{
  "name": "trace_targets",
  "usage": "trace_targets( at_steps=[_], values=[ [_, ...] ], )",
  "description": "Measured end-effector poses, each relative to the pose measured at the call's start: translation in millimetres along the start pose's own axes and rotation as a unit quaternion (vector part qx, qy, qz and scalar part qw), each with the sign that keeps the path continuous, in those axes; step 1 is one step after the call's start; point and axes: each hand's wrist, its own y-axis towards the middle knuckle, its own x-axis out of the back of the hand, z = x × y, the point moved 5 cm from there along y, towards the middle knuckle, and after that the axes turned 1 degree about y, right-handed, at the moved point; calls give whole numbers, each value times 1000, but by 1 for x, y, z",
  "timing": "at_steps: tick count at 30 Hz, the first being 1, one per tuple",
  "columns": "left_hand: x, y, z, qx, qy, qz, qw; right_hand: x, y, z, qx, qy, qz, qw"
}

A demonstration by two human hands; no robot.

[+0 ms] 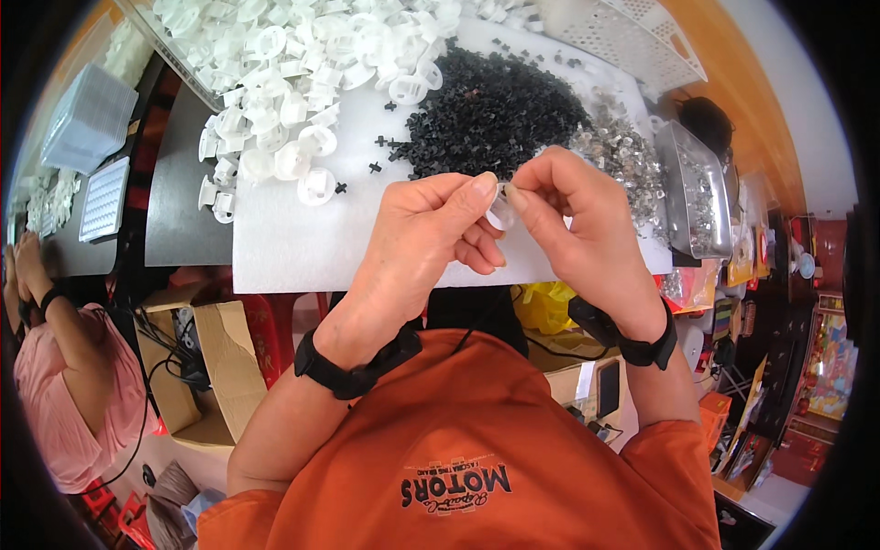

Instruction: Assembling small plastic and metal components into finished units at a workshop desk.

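Over the front of a white foam sheet (293, 252), both my hands meet at one small part. My left hand (423, 225) pinches a translucent white round plastic piece (500, 214) between thumb and forefinger. The thumb and forefinger of my right hand (579, 209) close at the top edge of that piece, on something tiny and dark that the fingertips mostly hide. Just beyond my hands lies a heap of small black cross-shaped pieces (495, 110). Many similar white plastic pieces (302, 46) are piled at the far left, some loose near a single black cross (341, 188).
Small shiny pieces (616, 142) lie at the right, beside a metal tray (722, 206). A white perforated basket (632, 41) stands at the back right. Clear trays (90, 115) are stacked at the left, where another person (78, 385) sits. An open cardboard box (229, 353) is below.
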Motion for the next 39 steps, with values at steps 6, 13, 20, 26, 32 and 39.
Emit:
trace_targets(
  at_steps=[6, 13, 20, 26, 32, 39],
  values=[
    [0, 1, 0, -13, -10, -1, 1000, -4, -1, 10, 120, -110, -20, 986],
    [-1, 1, 1, -24, -29, -11, 999, -9, -4, 15, 176, -180, -19, 968],
    [-1, 1, 1, -21, -16, -8, 1000, -5, -3, 6, 104, -84, -29, 991],
    [-1, 1, 0, -19, -18, -7, 1000, -5, -3, 5, 84, -83, -34, 992],
    [-2, 2, -1, -21, -18, -8, 1000, -4, -3, 6, 80, -93, -34, 992],
    [-2, 2, 0, -36, 2, -14, 999, -8, -4, 16, 145, -168, -18, 975]
  ],
)
